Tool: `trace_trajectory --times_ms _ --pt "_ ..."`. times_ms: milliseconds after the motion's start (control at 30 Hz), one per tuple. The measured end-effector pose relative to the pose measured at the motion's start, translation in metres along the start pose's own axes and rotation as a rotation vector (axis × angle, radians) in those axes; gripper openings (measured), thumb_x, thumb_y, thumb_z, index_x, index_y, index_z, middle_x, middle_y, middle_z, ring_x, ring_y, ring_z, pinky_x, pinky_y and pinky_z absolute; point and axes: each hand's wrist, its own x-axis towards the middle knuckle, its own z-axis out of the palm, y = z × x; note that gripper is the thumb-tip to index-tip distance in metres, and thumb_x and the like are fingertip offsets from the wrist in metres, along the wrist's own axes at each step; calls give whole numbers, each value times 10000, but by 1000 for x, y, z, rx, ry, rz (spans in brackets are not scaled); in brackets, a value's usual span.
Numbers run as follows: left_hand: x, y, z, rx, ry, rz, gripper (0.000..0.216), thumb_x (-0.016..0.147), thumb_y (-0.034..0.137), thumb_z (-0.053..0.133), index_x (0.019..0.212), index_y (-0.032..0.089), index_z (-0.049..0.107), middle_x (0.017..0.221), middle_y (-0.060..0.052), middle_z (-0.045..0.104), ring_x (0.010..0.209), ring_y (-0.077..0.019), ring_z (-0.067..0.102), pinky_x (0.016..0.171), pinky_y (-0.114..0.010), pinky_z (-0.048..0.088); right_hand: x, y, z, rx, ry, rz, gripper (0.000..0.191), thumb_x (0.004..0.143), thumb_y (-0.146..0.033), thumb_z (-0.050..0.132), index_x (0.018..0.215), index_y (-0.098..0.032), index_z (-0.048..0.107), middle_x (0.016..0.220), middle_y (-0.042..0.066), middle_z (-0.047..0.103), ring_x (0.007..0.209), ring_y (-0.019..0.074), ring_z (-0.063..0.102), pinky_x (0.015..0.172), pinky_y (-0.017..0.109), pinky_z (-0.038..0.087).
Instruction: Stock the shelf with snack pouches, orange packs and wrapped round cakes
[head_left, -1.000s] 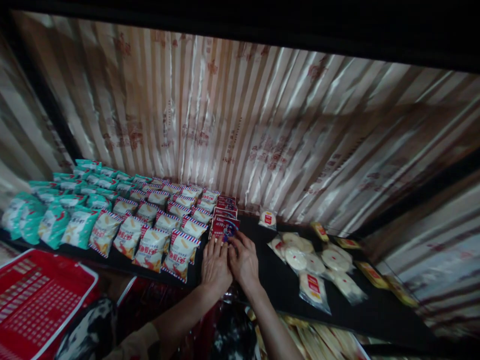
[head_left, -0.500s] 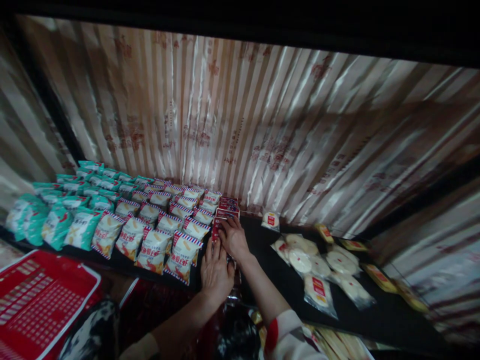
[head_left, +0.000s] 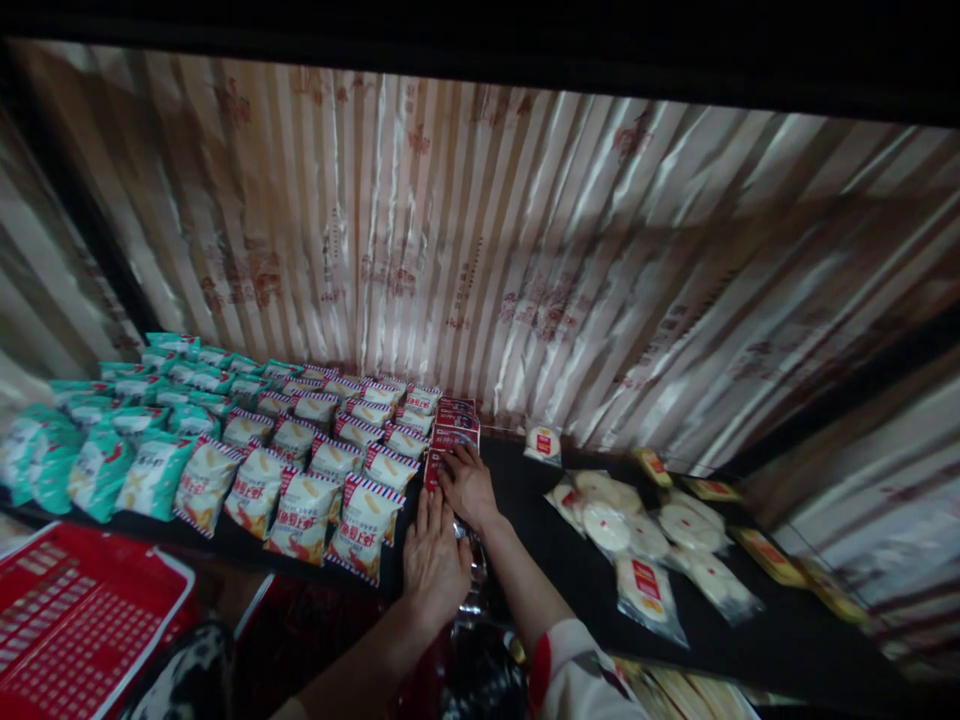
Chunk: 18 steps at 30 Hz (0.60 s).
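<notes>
Right hand apparently on red boxes, striped bags alongside

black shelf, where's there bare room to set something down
The shelf is barest between the right hand and white packets. Another patch: front right, between those packets, the yellow packs and the front edge. Crowded: left to middle, with teal bags, striped bags, red boxes packed close.

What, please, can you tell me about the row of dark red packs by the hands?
The row of dark red packs runs front to back on the black shelf, right of the snack bags. The packs look boxy, perhaps cardboard, with pale lettering. The right hand partly covers the nearest visible one; the left hand is at its near edge.
</notes>
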Motion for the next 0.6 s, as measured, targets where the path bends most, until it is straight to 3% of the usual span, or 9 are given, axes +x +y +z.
trace_trajectory --times_ms 267,400,600 --pt "0 2 -5 -56 6 -9 517 812 219 414 1314 95 430 1441 -145 355 1346 -266 286 1024 -407 366 3 12 11 84 93 -45 346 807 -250 540 1142 -214 620 1317 84 514 1295 245 351 1026 424 332" --pt "-1 5 -9 -55 19 -23 504 815 213 421 1309 112 443 1440 -162 350 1343 -270 293 1026 -418 359 0 16 7 108 155 -88 365 800 -289 573 1145 -178 621 1305 121 509 1316 261 306 1043 430 321" --pt "2 7 -11 -39 12 14 518 805 204 444 1316 125 442 1440 -159 349 1364 -300 229 1063 -466 303 -20 16 -9 191 339 -108 295 872 -292 454 1005 -155 679 1246 126 551 1308 255 309 1044 452 334"
